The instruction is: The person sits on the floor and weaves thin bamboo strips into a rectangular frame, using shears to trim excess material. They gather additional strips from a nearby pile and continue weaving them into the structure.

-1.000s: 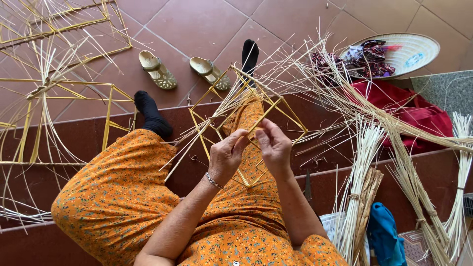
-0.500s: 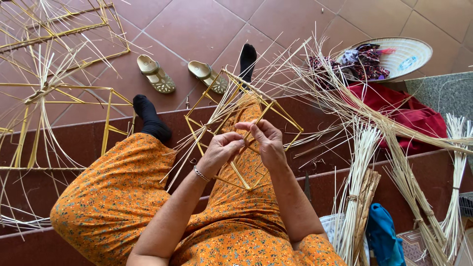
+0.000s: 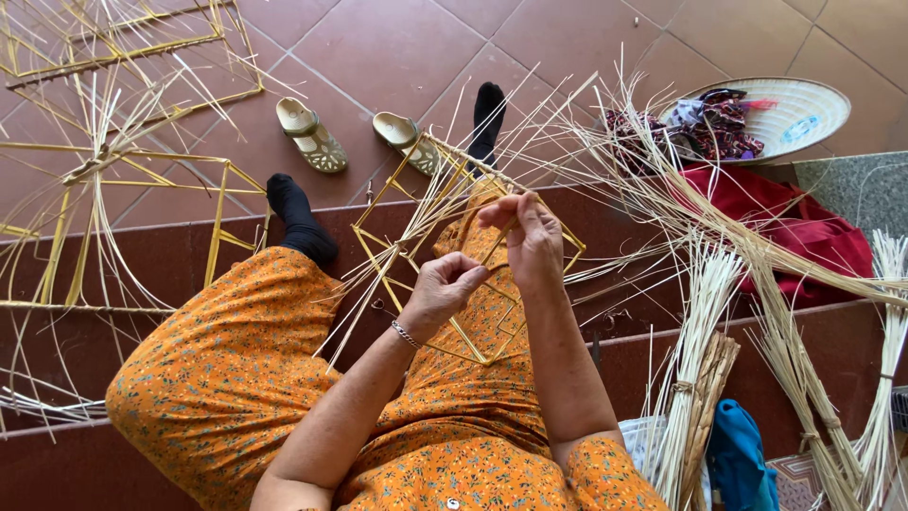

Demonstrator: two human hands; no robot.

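Note:
A square frame of thin yellow bamboo strips (image 3: 392, 248) rests tilted over my lap, with loose pale strips fanning out from it. My left hand (image 3: 443, 291), a bracelet on its wrist, pinches strips near the frame's middle. Just above it, my right hand (image 3: 530, 237) grips a strip at the frame's upper part. The two hands are close together, almost touching. I sit in orange flowered clothes with black socks on my feet.
Two tan sandals (image 3: 312, 132) lie on the red tiled floor ahead. Finished bamboo frames (image 3: 113, 170) spread at the left. Bundles of pale strips (image 3: 695, 369) stand at the right, beside a red cloth (image 3: 804, 232), a conical hat (image 3: 799, 109) holding fabric, and a blue bag (image 3: 738, 454).
Both hands have moved up the frame, the right hand higher than the left. The frame has tilted and shifted slightly with them.

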